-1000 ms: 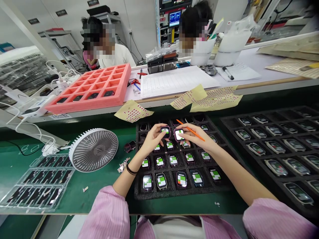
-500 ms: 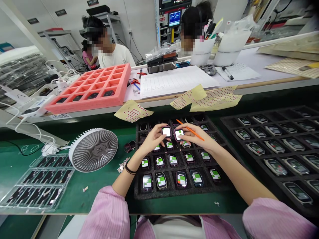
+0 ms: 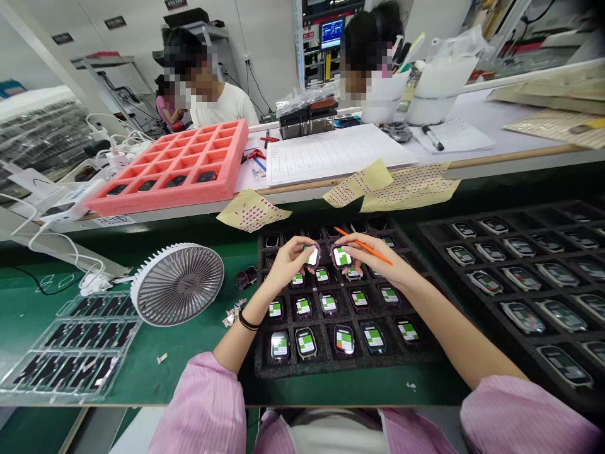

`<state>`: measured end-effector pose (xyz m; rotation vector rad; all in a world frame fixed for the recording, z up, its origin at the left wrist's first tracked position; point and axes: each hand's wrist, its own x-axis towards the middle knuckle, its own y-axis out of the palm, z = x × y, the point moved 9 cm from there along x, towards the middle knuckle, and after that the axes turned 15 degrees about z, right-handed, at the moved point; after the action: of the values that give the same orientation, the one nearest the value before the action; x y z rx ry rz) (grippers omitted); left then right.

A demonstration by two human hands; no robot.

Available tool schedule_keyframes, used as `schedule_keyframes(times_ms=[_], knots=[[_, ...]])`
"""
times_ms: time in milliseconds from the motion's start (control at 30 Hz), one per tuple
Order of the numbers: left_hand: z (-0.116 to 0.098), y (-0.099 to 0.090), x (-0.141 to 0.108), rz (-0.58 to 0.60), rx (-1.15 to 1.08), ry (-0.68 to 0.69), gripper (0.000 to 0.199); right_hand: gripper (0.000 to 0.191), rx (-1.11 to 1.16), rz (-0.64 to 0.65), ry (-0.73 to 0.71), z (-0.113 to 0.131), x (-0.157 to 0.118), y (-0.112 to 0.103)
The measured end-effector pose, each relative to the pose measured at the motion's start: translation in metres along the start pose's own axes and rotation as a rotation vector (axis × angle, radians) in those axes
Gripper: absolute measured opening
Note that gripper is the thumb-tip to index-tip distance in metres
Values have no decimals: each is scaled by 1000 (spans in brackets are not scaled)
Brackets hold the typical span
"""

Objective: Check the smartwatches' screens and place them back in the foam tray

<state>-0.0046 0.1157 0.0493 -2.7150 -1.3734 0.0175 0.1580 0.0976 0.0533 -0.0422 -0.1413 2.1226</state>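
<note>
My left hand (image 3: 292, 260) holds a watch body (image 3: 311, 255) with a lit, mostly white screen, the thumb lying over it. Beside it my right hand (image 3: 366, 251) grips a second watch body (image 3: 342, 255), whose screen shows white and green. An orange stick (image 3: 363, 245) is also held in my right hand, slanting across its back. Both hands are above a black foam tray (image 3: 341, 367). Several watch bodies with green and white screens, such as one watch (image 3: 344, 340), lie in its compartments.
A round fan (image 3: 177, 285) and clear trays (image 3: 70, 343) stand at left. Another black tray (image 3: 477, 302) of watches lies at right. A shelf behind carries a pink foam tray (image 3: 231, 167) and papers (image 3: 331, 154). People sit beyond.
The right watch's screen has gone from mostly white to white and green. The left watch has tilted and shifted slightly left, with my thumb now over its upper part.
</note>
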Motion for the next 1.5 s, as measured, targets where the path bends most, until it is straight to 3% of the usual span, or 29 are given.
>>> schedule_keyframes(times_ms=[200, 433, 533, 733, 867, 1000, 1233, 1500], knots=[[-9, 8, -3, 107, 43, 33, 41, 39, 48, 108, -30, 1, 1, 5], [2, 0, -1, -32, 17, -12, 30, 25, 82, -158, 9, -9, -1, -10], [4, 1, 0, -20, 0, -21, 31, 26, 129, -216, 34, -12, -3, -12], [-5, 11, 0, 140, -37, 27, 41, 30, 145, -146, -1, -3, -3, -9], [-7, 13, -2, 173, -44, 38, 51, 42, 146, -74, -21, 2, -1, -6], [-6, 10, -2, 142, -22, 31, 49, 44, 128, -46, -33, 5, 0, -4], [-3, -5, 0, -73, 17, 30, 33, 30, 32, -136, -33, 6, -5, -7], [-4, 5, -1, 13, 0, 52, 34, 35, 62, -36, -45, 4, -1, -2]])
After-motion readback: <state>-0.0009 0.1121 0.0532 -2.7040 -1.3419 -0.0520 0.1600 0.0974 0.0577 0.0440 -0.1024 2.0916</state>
